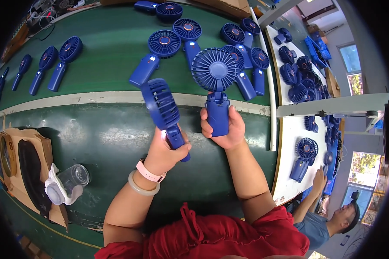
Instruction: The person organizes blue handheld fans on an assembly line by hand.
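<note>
In my left hand (166, 149) is a blue handheld fan (161, 103), gripped by its handle, with its round head tilted and turned partly side-on. A small light glows on its handle near my fingers. My right hand (229, 129) wraps round the handle of a second blue handheld fan (216, 71), which stands upright with its round grille showing. Both fans are held above the green workbench (112, 142). Just beyond them, several more blue fans (164, 43) lie on the green belt, some with lit handles.
More fans lie at the belt's left (70, 49). At left are a cardboard tray (43, 151) with a black pouch (32, 177) and a clear plastic cup (75, 177) in a white holder. Right, a white table (289, 138) holds fans; a co-worker (313, 224) reaches over it.
</note>
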A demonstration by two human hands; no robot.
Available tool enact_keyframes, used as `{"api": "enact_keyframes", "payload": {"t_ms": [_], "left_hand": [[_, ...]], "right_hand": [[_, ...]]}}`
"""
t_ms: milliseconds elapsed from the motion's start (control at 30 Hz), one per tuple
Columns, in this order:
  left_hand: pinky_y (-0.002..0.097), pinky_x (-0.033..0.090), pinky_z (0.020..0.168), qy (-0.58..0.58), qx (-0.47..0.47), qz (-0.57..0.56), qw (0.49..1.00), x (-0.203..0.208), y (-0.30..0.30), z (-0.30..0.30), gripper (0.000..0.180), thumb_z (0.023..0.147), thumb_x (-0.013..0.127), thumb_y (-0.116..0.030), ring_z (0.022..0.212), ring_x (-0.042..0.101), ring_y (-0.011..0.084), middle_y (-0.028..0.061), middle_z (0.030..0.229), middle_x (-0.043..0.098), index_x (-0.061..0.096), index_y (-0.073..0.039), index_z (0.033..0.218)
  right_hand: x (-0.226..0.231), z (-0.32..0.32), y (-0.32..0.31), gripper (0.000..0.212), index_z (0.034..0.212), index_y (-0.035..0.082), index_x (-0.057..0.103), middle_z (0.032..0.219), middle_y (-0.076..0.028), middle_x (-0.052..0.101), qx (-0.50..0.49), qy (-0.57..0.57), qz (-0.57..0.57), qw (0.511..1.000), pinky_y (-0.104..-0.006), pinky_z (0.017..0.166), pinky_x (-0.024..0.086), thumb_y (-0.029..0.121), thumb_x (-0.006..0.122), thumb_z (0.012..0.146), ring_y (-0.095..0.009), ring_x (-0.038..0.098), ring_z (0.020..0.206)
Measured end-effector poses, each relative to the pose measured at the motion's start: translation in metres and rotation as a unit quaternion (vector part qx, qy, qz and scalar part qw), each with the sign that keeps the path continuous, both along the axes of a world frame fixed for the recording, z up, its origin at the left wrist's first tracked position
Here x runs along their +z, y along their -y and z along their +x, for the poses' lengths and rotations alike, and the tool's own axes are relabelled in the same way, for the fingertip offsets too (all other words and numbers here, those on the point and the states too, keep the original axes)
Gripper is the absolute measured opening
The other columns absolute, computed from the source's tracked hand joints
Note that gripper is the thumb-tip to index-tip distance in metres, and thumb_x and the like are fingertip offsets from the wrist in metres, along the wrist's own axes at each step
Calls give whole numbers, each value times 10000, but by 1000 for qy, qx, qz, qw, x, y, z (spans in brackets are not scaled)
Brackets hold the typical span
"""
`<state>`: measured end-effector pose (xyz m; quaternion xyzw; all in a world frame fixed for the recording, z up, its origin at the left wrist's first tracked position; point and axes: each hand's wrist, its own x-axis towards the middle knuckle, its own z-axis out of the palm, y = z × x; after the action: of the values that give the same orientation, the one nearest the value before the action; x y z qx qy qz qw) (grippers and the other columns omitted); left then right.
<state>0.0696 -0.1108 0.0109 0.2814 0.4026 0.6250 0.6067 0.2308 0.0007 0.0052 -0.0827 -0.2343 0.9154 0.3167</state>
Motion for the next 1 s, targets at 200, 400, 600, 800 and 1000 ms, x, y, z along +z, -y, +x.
{"api": "enact_keyframes", "payload": {"t_ms": [200,400,600,800,1000], "left_hand": [[289,474,696,0,49,-7,999,-7,0,-6,614,736,708,-71,785,543,121,50,995,481,337,-45,1225],[369,481,848,57,18,11,998,-2,-2,-4,518,890,544,-162,990,562,220,139,1155,482,250,-49,1301],[387,472,878,82,31,21,996,2,-3,-5,549,886,544,-154,1021,543,224,146,1179,474,230,-58,1326],[388,471,870,75,46,24,996,-2,-3,-2,546,883,538,-130,1001,557,229,152,1177,483,230,-69,1330],[382,475,853,98,33,16,994,3,-2,-5,510,879,539,-124,962,583,245,157,1154,509,267,-63,1307]], "right_hand": [[1,-1,1,591,1332,113,311,1042,-180,515,-3,-18,-21,1000,-326,584,442,473,444,884,-232,525,715],[3,0,0,579,1329,114,313,1046,-177,515,-12,-15,-16,1000,-326,600,444,482,422,894,-231,522,725],[2,0,0,578,1329,115,314,1052,-173,514,-12,-15,-12,1000,-329,609,446,490,406,899,-233,523,729],[1,-1,2,586,1331,117,319,1052,-173,518,-6,-13,-8,1000,-328,607,445,510,379,901,-234,525,729],[1,-4,2,615,1301,90,353,1044,-168,536,-17,13,0,1000,-324,609,439,556,334,899,-235,532,741]]}}
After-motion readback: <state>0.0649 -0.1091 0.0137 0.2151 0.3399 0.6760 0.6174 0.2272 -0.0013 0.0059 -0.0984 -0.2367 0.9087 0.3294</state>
